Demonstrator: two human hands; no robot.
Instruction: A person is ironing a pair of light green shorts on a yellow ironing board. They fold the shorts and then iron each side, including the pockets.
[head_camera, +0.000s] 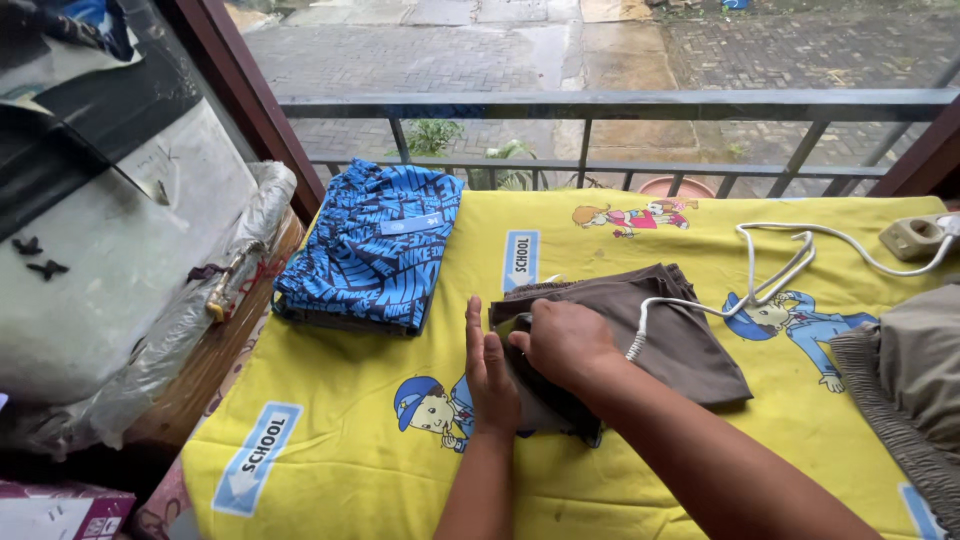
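Observation:
A brown garment (680, 335) lies partly folded on a yellow cartoon-print sheet (350, 440) that covers the table. My right hand (565, 340) presses down on the garment's left folded part, fingers curled over the cloth. My left hand (490, 372) stands on edge, flat and straight, against the garment's left fold. A folded blue patterned garment (375, 250) rests to the left, apart from both hands.
A white cord (770, 285) runs across the brown garment to a power strip (915, 236) at the right. Grey-brown cloth (915, 385) is heaped at the right edge. Plastic-wrapped items (150, 300) stand at the left. A metal railing (620, 105) runs behind the table.

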